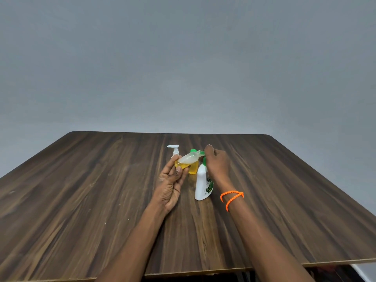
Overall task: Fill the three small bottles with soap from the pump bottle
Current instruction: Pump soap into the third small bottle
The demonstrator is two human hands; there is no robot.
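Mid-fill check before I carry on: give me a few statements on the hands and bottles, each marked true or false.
1. The left hand holds a small clear bottle tilted, its mouth toward the green pump spout. True.
2. The right hand rests flat on the table. False: it is on top of the white pump bottle, at the pump head.
3. The held bottle is full to the neck. False: yellow soap sits only in its lower part.
4. A small bottle with a green cap stands behind the held one, holding yellow liquid. True.
5. A small bottle with a white pump top stands at the back left. True.
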